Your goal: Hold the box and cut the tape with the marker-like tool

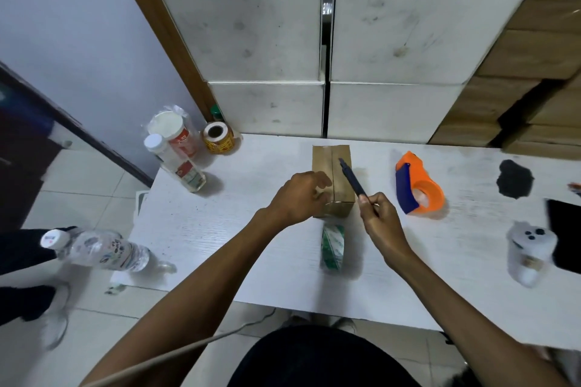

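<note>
Cardboard box (333, 179), small and brown, at centre frame on the white table (220, 229), top flaps closed along a middle seam. Gripped at its near left corner by the left hand (298, 198), fingers curled over the edge. Held just right of it, in the right hand (379, 214), a dark utility knife (352, 179), pinched pen-style, tip resting over the seam near the far end.

Likely trouble: blade slipping off the seam toward the curled left fingers, which lie close beside the cutting line. Too deep a push could score whatever sits inside; a light box could skid on the smooth top if the grip loosens.

Left to right around it: plastic water bottle (100, 250) lying at the lower left table corner, half over the edge and apt to roll off if nudged. Two white-capped jars (176, 151) and a yellow label roll (218, 137) at upper left. Green tape roll (333, 245) just below the box, between the forearms, nearest thing in the way of a drawn-back stroke. Orange tape dispenser (419, 185) to the right, apart from the knife hand. Black smudge (514, 179) and a white blurred object (528, 248) at far right.
</note>
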`<state>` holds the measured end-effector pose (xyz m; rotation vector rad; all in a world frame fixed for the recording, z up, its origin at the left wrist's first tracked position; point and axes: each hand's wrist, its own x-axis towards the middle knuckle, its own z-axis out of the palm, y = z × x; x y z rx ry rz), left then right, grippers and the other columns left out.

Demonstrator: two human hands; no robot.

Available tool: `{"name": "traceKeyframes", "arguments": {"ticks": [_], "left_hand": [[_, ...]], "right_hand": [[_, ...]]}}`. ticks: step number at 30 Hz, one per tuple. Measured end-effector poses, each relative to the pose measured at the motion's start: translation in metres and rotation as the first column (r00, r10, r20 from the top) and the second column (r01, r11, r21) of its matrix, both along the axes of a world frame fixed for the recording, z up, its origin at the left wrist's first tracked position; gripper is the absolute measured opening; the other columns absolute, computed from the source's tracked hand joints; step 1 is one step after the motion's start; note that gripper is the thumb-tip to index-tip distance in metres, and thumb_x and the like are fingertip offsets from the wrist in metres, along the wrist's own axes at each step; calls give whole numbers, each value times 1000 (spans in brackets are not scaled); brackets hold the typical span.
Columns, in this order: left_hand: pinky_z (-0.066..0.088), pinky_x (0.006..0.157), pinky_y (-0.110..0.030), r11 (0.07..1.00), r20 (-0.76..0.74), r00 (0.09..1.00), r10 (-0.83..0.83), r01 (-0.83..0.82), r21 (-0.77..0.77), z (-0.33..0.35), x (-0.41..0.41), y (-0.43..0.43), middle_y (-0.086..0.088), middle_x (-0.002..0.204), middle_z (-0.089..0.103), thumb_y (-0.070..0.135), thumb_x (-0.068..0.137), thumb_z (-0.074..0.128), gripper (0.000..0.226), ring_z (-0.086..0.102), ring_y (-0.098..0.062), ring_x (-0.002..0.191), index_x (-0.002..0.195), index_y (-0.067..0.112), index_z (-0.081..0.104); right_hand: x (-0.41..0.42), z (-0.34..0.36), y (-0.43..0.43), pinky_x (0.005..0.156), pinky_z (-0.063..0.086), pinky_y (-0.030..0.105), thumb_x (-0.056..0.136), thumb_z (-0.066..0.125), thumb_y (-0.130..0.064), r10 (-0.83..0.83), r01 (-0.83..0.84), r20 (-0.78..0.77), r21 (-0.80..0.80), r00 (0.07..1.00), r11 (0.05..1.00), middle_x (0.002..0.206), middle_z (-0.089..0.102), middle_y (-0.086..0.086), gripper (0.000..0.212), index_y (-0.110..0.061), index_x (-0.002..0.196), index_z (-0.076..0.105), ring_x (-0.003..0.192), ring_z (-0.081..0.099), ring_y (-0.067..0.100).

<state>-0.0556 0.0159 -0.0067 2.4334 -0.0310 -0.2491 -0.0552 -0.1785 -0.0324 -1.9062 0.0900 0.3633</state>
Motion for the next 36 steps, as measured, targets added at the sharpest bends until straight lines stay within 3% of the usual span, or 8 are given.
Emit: {"name": "traceKeyframes", "arguments": {"ticks": [5,11,15,19,21,27,32,36], "left_hand": [[55,85,-44,998,67,997,44,-46,30,-11,-1,2,-1,119,64,27,89,61,30,60,-22,104,118,22,61],[51,92,-44,996,48,999,6,-10,87,-20,-8,6,3,139,49,49,83,68,59,47,-20,123,133,26,48],[51,93,-42,995,24,998,-50,48,88,-19,-12,3,5,146,41,63,74,73,80,42,-19,129,139,27,43],[46,101,-41,987,-18,993,-114,116,112,-18,-14,-1,3,156,30,64,65,79,97,31,-21,140,144,28,37],[43,104,-38,980,-22,988,-152,154,124,-18,-15,-1,2,157,28,60,63,83,100,27,-21,143,146,27,36],[45,105,-41,953,-41,973,-228,231,198,-20,-18,0,0,159,25,54,61,87,103,22,-20,145,145,24,36],[44,105,-44,943,-6,972,-237,231,238,-27,-21,1,-1,160,22,53,59,88,104,16,-24,147,144,23,37],[43,105,-43,957,-6,976,-217,214,198,-31,-26,-1,-1,161,19,51,57,89,111,17,-23,147,147,23,32]], "right_hand": [[-4,0,-3,59,36,30,99,52,-32,-5,5,30,11,1000,1000,68,44,4,31,-13,75,43,62,41,15],[-5,2,-7,55,34,30,98,52,-34,-56,55,11,42,998,998,65,41,6,33,-13,75,42,57,37,16],[-2,-3,-13,55,32,28,100,48,-33,-45,47,-21,92,999,995,62,40,-1,29,-7,92,56,54,36,11],[-1,-3,-17,56,33,29,101,42,-40,8,-9,21,56,1000,998,55,37,-9,31,-25,96,69,51,36,7],[0,-2,-17,57,36,30,102,42,-39,40,-42,44,38,998,998,56,42,-5,31,-23,95,68,51,41,10],[2,6,-28,54,51,20,102,45,-30,189,-183,65,-90,980,979,80,75,1,21,-12,94,53,59,70,17],[5,6,-44,54,36,33,100,47,-26,343,-300,112,-287,933,910,60,52,1,17,-14,89,47,52,47,14],[4,10,-54,49,31,35,101,44,-36,487,-377,166,-443,857,814,55,50,0,20,-21,88,49,49,47,17]]}}
